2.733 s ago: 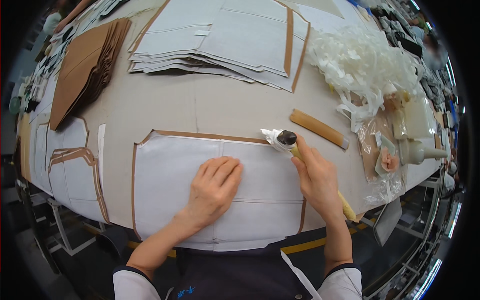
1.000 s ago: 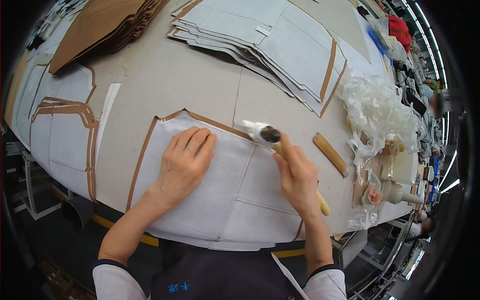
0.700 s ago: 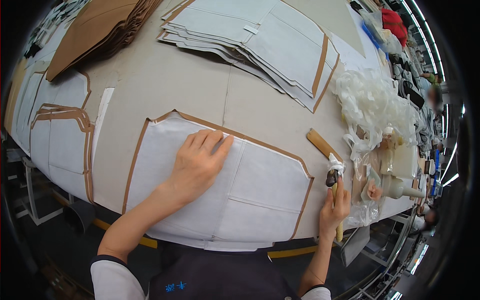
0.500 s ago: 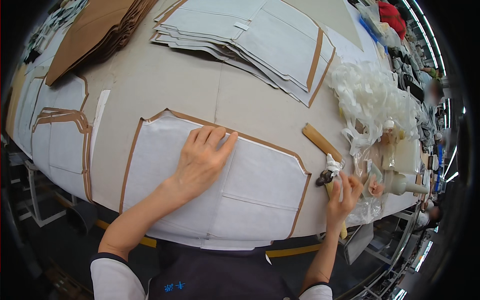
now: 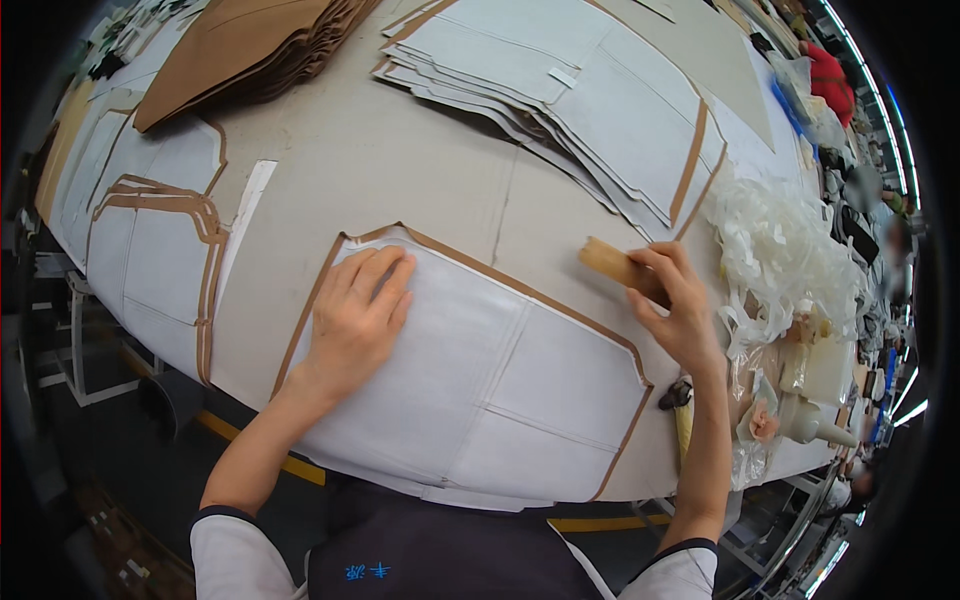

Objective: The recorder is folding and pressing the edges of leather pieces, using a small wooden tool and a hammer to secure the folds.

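Observation:
A large white panel (image 5: pixel 430 390) with brown folded edging lies on the table in front of me, its seams running across it. My left hand (image 5: pixel 352 322) rests on the panel near its far left corner, fingers stretched out and holding nothing. My right hand (image 5: pixel 682 308) is raised by the panel's far right edge. Its thumb and fingers are closed on a flat tan wooden stick (image 5: pixel 608 262), whose free end points left over the bare table. Beside my right forearm lies a dark-headed tool with a yellow handle (image 5: pixel 684 408), partly hidden by the arm.
A stack of white panels (image 5: pixel 560 110) lies at the far side, and brown sheets (image 5: pixel 235 60) are piled at the far left. More edged panels (image 5: pixel 150 265) lie at left. Tangled white strips (image 5: pixel 780 250) and a squeeze bottle (image 5: pixel 815 425) are on the right.
My right hand has moved from the dark-headed tool up to the wooden stick and taken hold of it. My left hand has slid left along the panel's far edge. The view has shifted slightly.

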`<state>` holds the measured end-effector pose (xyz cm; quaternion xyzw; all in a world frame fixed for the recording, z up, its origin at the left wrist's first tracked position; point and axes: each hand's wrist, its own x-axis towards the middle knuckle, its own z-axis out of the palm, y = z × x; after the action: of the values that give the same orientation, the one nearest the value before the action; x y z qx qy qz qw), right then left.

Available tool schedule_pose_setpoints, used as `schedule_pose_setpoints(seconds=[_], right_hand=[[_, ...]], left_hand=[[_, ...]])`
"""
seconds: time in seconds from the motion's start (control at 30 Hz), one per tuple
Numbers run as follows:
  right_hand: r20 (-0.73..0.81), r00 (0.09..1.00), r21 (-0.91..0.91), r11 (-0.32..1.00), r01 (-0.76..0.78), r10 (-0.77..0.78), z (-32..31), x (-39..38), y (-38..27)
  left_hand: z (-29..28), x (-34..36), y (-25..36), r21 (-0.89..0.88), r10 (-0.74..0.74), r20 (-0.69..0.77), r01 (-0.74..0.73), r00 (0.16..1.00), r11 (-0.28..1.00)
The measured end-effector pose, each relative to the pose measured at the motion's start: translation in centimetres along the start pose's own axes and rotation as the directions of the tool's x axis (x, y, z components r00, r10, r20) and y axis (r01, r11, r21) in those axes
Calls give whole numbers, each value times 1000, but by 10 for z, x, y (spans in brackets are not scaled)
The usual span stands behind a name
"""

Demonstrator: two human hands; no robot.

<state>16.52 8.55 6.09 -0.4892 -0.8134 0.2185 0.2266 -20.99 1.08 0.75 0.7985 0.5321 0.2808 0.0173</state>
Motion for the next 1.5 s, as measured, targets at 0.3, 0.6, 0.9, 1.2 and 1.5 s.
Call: schedule_pose_setpoints(seconds=[0.3,0.6,0.9,1.2,1.5], right_hand=[[386,821,18,894,449,-420,68,118,-47],[527,627,40,753,656,-574,72,157,-59],[507,570,151,718,679,-646,85,177,-60],[556,478,170,656,735,-680,89,199,-66],[567,403,177,584,793,-719,95,218,-76]], left_hand=[[11,1,2,81,-58,-4,58,998,995],[10,3,4,86,-111,16,110,994,990],[6,7,2,63,-137,67,132,988,989],[7,6,0,78,-127,75,121,989,990],[7,6,2,90,-160,85,152,983,984]])
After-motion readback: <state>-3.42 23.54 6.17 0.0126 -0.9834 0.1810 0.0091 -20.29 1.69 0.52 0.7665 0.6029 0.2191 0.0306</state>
